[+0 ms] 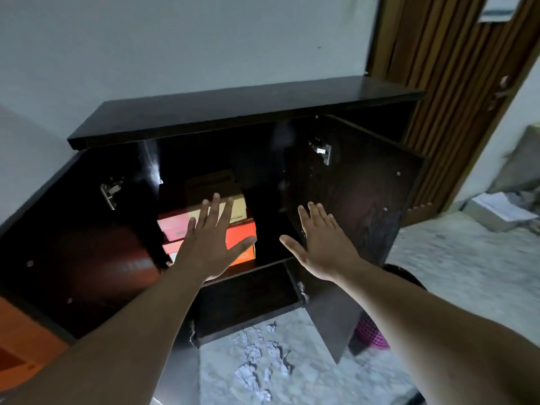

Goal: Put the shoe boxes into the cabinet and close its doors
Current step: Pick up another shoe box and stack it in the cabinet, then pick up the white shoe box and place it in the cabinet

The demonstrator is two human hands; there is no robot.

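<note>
Both the left hand [211, 244] and right hand [320, 242] are spread flat, holding nothing, before stacked orange cardboard shoe boxes [204, 226] inside the dark wooden cabinet [233, 112] with 2 open doors.

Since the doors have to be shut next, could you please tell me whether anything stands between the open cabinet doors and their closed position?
Nothing visible does. The shoe boxes sit stacked inside on the shelf, behind its front edge. Both the left door and right door hang open; only the left hand and right hand, both empty, are before the opening.

- A pink basket [371, 331] on the floor to my right.
- A slatted wooden door [444, 68] beyond it.
- Papers [496, 210] heaped near that door.
</note>
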